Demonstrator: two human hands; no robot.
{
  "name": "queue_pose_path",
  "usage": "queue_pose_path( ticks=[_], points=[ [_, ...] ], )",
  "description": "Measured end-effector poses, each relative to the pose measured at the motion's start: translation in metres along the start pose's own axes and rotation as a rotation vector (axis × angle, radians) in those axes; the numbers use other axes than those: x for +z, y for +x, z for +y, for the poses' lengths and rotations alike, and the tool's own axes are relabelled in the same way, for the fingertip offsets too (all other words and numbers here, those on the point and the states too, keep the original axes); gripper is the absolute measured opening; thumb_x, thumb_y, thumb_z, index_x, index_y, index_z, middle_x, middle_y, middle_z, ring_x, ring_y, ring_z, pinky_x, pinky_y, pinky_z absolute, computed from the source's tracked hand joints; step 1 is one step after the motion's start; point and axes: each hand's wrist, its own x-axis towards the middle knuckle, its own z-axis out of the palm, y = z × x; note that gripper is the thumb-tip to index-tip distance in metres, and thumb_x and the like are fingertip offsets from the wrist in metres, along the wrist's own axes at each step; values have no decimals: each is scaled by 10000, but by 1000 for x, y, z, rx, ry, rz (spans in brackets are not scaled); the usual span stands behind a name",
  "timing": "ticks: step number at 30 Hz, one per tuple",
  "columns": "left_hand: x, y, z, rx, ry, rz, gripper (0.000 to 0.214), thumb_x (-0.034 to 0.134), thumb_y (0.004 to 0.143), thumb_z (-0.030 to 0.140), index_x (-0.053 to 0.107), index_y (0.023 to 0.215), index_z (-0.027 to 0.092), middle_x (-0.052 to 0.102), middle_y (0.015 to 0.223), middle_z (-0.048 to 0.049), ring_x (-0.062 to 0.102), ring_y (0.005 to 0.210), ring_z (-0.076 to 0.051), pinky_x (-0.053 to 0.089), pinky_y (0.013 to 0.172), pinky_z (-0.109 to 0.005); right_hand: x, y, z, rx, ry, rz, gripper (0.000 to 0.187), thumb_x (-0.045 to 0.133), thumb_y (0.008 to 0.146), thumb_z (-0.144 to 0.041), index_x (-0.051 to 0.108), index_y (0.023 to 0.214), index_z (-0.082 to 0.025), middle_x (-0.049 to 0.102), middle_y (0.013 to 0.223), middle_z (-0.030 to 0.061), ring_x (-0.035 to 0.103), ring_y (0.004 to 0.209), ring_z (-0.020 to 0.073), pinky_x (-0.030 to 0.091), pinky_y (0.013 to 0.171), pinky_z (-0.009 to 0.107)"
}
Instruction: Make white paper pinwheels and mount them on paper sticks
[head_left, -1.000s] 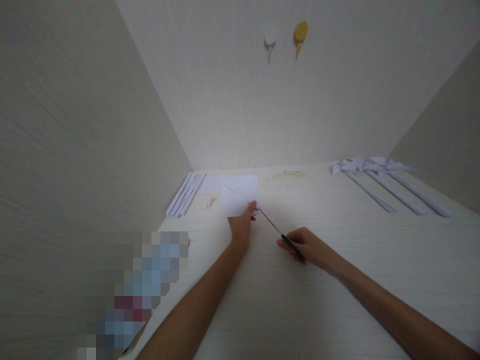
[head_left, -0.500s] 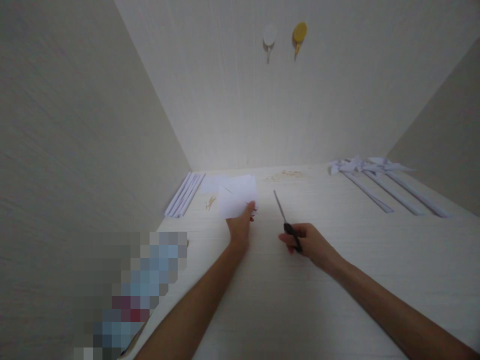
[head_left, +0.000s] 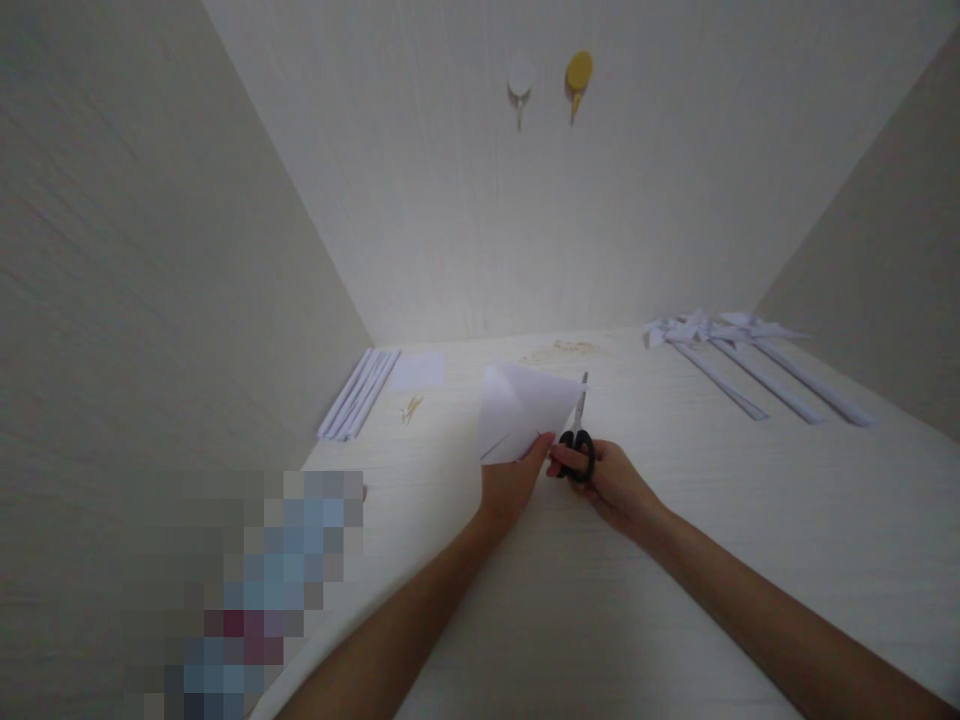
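My left hand (head_left: 514,482) pinches a folded white sheet of paper (head_left: 521,408) by its lower corner and holds it up over the pale table (head_left: 675,560). Just to its right, my right hand (head_left: 611,480) grips black-handled scissors (head_left: 579,432) with fingers through the loops. The blades point away from me and lie along the paper's right edge.
A bundle of white paper strips (head_left: 356,395) lies at the back left, with a small white sheet (head_left: 418,371) and some scraps (head_left: 409,409) beside it. Several paper pinwheels on long sticks (head_left: 739,352) lie at the back right. Two hooks (head_left: 547,80) hang on the rear wall.
My left hand lifted the paper off the table and brought it rightward and nearer. My right hand swung the scissors upright and moved them to the paper's edge.
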Motion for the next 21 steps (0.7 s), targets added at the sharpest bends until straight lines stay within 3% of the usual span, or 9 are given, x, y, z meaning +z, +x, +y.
queue_pose_path(
  ticks=[7,21],
  points=[
    [0,0,2,8,5,-63,105,588,645,272,631,651,177,673,732,-24,614,745,-171,432,826,-315,2,-2,-4,-5,15,0,293,714,531,-350,565,538,-98,580,503,20,344,342,19,183,316,175],
    [0,-1,3,-15,-105,-55,67,626,600,246,592,572,196,648,656,-14,597,690,-176,443,768,-317,1,-1,-1,-4,-1,-15,266,698,554,-328,553,547,-105,568,502,17,338,342,21,179,314,177]
  ],
)
